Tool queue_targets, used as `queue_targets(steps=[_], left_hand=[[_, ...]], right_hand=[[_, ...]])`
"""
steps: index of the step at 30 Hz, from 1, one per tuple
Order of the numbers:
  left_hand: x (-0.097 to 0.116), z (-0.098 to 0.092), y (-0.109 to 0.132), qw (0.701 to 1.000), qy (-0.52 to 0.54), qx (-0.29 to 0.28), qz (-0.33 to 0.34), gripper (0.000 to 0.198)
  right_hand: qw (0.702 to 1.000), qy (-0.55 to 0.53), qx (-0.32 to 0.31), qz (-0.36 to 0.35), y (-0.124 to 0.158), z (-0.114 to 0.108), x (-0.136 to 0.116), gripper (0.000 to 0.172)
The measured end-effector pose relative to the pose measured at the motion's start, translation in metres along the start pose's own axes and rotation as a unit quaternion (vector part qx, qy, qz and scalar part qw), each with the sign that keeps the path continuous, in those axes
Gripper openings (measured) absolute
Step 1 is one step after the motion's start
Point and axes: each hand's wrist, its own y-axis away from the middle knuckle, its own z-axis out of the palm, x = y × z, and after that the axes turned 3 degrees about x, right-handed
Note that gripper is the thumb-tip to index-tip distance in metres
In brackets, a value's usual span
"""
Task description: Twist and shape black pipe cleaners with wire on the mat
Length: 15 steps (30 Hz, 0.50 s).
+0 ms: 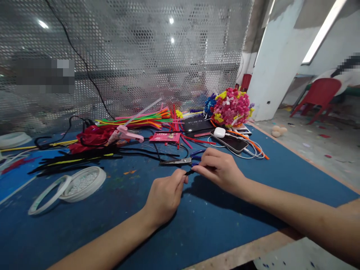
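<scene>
The short black piece (189,173) lay in the small gap between the two hands, its ends hidden under the fingertips. It looked light and fuzzy, probably wire-cored like the black stems (81,162) well to the left of the left hand (too little of it showed to be sure). A piece like that would likely bend easily and hold its bend, grip well rather than slip, and hardly break, though its pile could crush under a hard squeeze. The ends seemed the best places to take hold, leaving the middle free.

The left hand (164,195) was closed in a pinch, thumb and forefinger together on the near-left end, the other fingers curled under. The right hand (221,168) pinched the other end between thumb and forefinger.

Just beyond the fingertips lay the scissors (180,161), their handles partly behind the right hand. Left of the left hand stood a dish of white beads (97,182); beyond the right hand lay a phone (234,144).
</scene>
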Motion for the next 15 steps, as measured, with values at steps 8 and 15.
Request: queue_targets(steps=[8,15], left_hand=[[-0.001,-0.001,-0.006,0.989,0.073,-0.013,-0.128,0.025],[-0.002,-0.001,-0.006,0.990,0.072,-0.021,-0.118,0.025]], right_hand=[[0.990,0.034,-0.116,-0.076,-0.001,-0.001,0.013,0.026],[0.971,0.148,-0.128,-0.136,0.001,-0.002,0.026,0.021]])
